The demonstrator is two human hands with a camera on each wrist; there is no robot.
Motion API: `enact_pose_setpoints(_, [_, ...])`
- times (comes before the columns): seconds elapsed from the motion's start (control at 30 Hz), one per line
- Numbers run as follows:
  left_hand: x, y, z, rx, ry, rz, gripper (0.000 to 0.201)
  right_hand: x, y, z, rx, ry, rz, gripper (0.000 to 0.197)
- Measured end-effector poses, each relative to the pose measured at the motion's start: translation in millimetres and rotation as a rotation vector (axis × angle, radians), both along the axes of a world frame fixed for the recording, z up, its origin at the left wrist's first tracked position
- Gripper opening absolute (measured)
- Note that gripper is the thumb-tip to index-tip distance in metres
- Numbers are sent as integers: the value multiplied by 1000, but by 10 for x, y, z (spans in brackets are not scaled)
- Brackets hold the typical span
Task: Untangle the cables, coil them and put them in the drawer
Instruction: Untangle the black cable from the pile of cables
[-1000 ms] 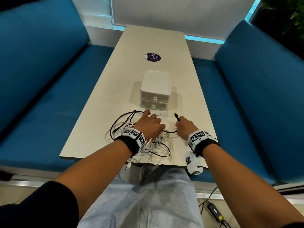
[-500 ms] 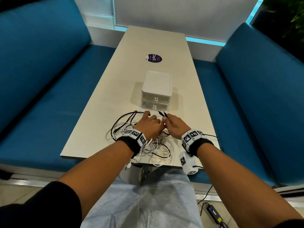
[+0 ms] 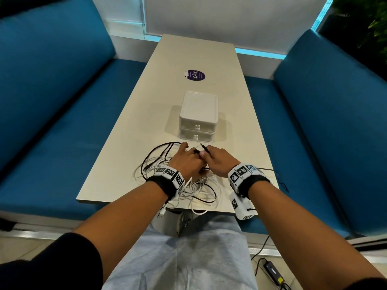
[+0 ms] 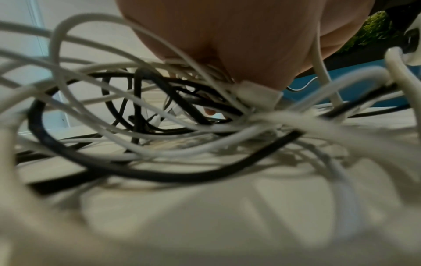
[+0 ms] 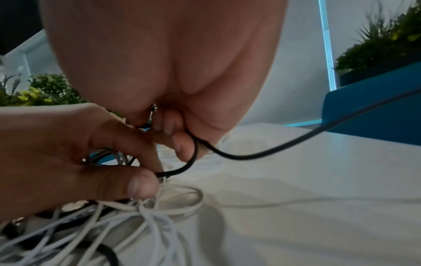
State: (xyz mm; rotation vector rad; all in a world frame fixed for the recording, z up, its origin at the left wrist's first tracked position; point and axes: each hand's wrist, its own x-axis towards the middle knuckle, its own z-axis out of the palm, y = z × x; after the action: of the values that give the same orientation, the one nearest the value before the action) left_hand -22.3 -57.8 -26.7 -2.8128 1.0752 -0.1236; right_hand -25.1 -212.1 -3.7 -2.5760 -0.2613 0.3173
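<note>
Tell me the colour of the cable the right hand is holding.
Black. The thin cable pinched by the right hand shows best in the right wrist view.

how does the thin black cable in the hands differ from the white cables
The black cable is dark and thin; the white cables are pale and look thicker. The black cable is pinched by the right hand and the left hand, while most white cables lie loose on the table. One black stretch trails off to the right; the white cables loop in a heap. They share the same tangle.

Table (image 3: 129,143): cables (image 3: 194,193), drawer box (image 3: 198,114), sticker (image 3: 195,75)
</note>
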Motion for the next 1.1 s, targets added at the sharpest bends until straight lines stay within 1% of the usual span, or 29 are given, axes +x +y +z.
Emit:
enact_pose_setpoints(0.07, [-1,-5,-17,7,-20,4,43,-1,-36,-2,-19,14,7,31])
enact_pose_setpoints(0.13, [4,-18,-26,-3,-40,18,44,-14,-71,17,-25,-4,5,29])
enact_pose_setpoints(0.23, [19,-36,-4,-6,-43,52,38,-32,-140,66,-38,-56,22,24])
enact_pose_setpoints(0.33, [21,-36,3,-32,-45,60,31,-38,-215,103,-39,-77,9,25])
enact_pose_setpoints(0.4, [11,-26,17,-52,-45,66,30,-48,-244,105,-61,-78,-1,27])
enact_pose_setpoints(0.53, [12,-39,52,-55,-9,93,36,-47,-267,102,-104,-88,-9,28])
enact_pose_setpoints(0.67, [74,61,17,-91,44,97,48,-23,-441,147,-128,-100,-98,28])
enact_pose_setpoints(0.77, [92,123,3,-101,39,67,49,-20,-554,193,-161,-72,-157,28])
enact_pose_setpoints(0.87, [67,71,31,-81,26,62,54,-19,-525,171,-228,-59,-97,27])
enact_pose_setpoints(0.97, [28,-22,83,-18,-10,1,60,-28,-415,124,-194,-50,-78,29])
enact_pose_setpoints(1.03, [17,-91,122,38,-27,-30,58,-24,-345,99,-172,-68,-78,31])
enact_pose_setpoints(1.1, [9,-143,148,44,0,-21,54,-26,-311,91,-169,-75,-70,32])
